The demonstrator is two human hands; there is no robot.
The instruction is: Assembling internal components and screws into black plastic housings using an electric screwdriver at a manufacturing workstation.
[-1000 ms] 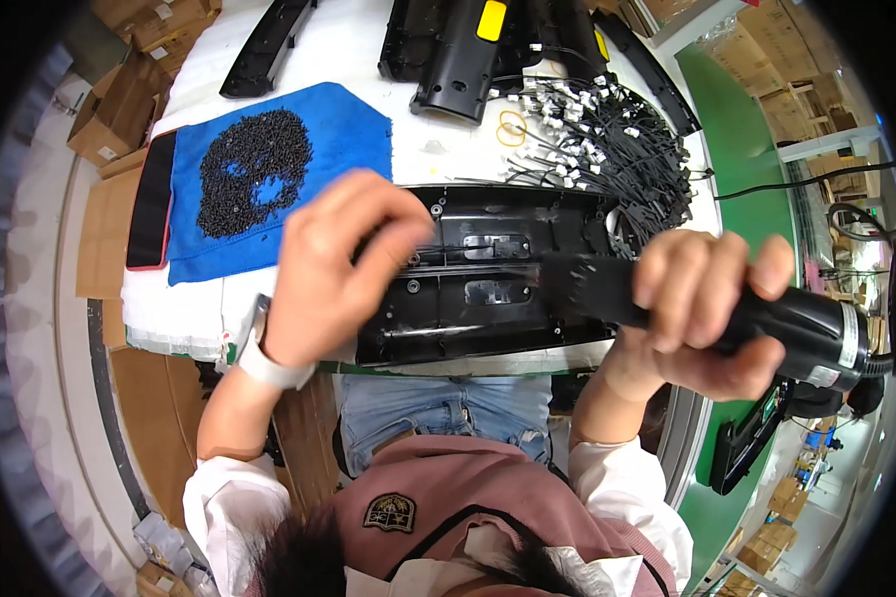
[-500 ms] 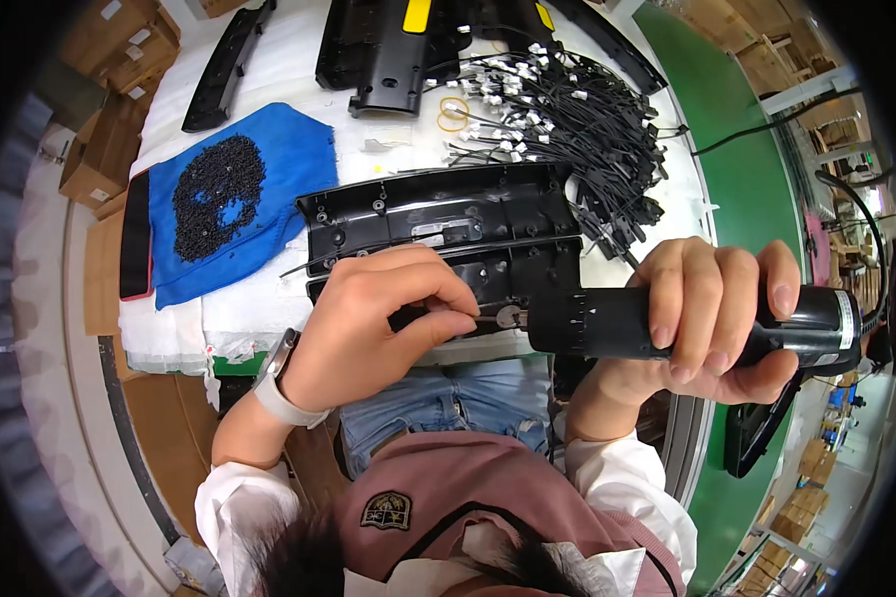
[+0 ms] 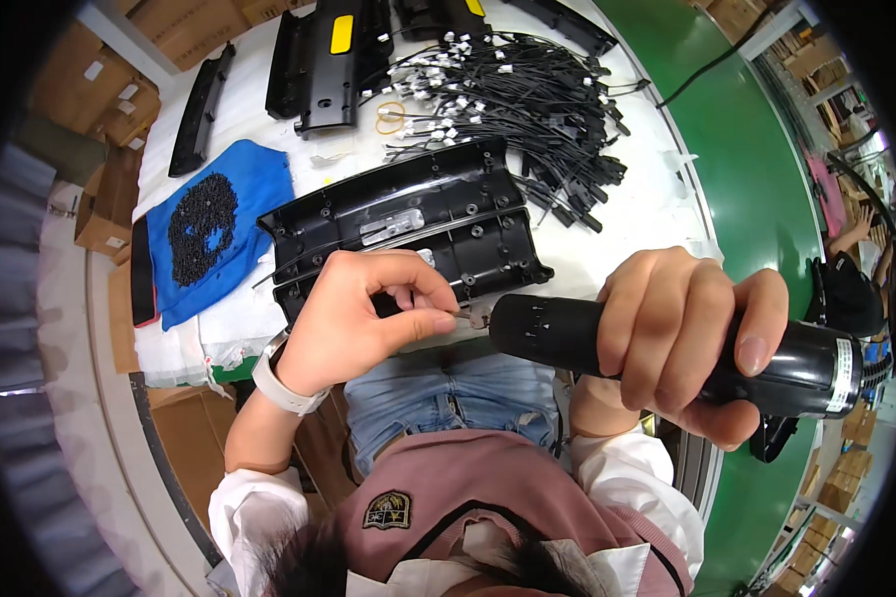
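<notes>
My right hand (image 3: 677,338) is wrapped round a black electric screwdriver (image 3: 543,330), held nearly level with its bit end to the left. My left hand (image 3: 363,313) has thumb and forefinger pinched at the tip of the bit; whatever lies between them is too small to make out. Just beyond both hands, two black trough-shaped plastic housings (image 3: 343,204) lie side by side on the white-covered table, insides up. A thin black cable runs along the seam between them. My left hand and wrist cover part of the nearer housing.
Many small black screws (image 3: 201,224) are heaped on a blue cloth (image 3: 264,179) at the left. A pile of black cables (image 3: 558,109) with white connectors lies at the back right. More black housings (image 3: 314,60) stand behind. Another person's arm (image 3: 851,237) shows at far right.
The view has shifted, so the table things sit further left and turned slightly. My left fingers stay pinched at the bit, and the screwdriver now tilts down toward its rear end.
</notes>
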